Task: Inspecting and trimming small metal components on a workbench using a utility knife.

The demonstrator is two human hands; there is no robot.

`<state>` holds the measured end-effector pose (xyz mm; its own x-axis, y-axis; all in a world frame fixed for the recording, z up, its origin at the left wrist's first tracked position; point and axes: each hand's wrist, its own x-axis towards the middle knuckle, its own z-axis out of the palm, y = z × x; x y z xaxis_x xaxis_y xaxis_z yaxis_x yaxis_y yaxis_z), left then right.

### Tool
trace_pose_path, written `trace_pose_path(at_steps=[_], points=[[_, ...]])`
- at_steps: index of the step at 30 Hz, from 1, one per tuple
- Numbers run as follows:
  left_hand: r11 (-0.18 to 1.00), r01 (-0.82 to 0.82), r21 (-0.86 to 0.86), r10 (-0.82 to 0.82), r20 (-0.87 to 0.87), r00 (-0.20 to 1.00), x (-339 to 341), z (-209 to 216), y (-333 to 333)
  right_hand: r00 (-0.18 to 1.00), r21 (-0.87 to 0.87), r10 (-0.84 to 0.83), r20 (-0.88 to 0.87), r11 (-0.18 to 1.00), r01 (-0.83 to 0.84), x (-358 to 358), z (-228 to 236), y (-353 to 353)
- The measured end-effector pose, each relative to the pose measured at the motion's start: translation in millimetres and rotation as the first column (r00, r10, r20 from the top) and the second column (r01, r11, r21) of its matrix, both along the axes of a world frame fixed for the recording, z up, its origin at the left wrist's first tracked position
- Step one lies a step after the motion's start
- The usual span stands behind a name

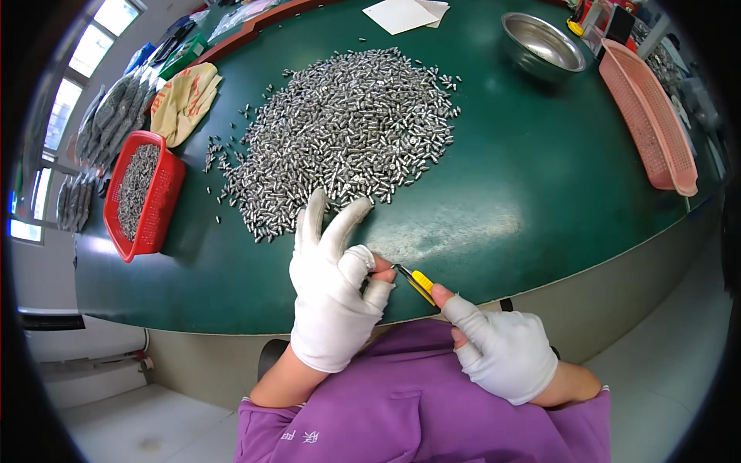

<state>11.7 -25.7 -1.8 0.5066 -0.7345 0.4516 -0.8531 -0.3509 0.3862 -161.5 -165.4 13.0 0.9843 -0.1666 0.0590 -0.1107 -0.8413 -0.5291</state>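
Observation:
My left hand [334,297], in a white glove with bare thumb and index tips, is closed in a pinch. Whatever sits between those fingertips is too small to make out. Its other fingers stretch out to the near edge of a big pile of small silvery metal cylinders [347,123]. My right hand [505,351], gloved the same way, grips a yellow and black utility knife [421,283]. The knife's dark tip points left and meets the pinched fingertips of my left hand, just above the table's front edge.
The pile spreads over a green table [556,193]. A red basket [158,204] of similar metal pieces stands at left, beside a tan cloth bag [184,104]. A steel bowl [543,46], pink basket [648,116] and white paper sheets [401,14] lie farther off.

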Motion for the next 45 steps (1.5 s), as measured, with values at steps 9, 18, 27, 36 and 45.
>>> trace_pose_path(at_steps=[9, 18, 27, 36, 45], points=[[1.0, 0.015, 0.017, -0.015, -0.003, 1.0, 2, 4, 0, 0.999, 0.011, 0.034, -0.01, 0.999, -0.034, 6, 8, -4], [0.999, 0.045, -0.003, -0.045, -0.022, 0.999, 2, 4, -3, 0.994, -0.072, 0.064, -0.09, 0.995, -0.071, 12, 30, -10], [0.982, 0.029, -0.189, -0.041, -0.058, 0.997, -1, -4, 7, 0.901, -0.335, -0.352, 0.254, 0.842, 0.423, 20, 16, -67], [0.76, -0.351, -0.547, -0.32, -0.786, 0.529, -12, 1, 11, 0.933, -0.347, 0.052, 0.356, 0.934, 0.081, 80, 17, -91], [0.751, -0.376, -0.543, -0.518, -0.837, 0.175, 3, 0, 3, 0.904, -0.35, 0.302, 0.304, 0.918, -0.189, 144, 1, -76]])
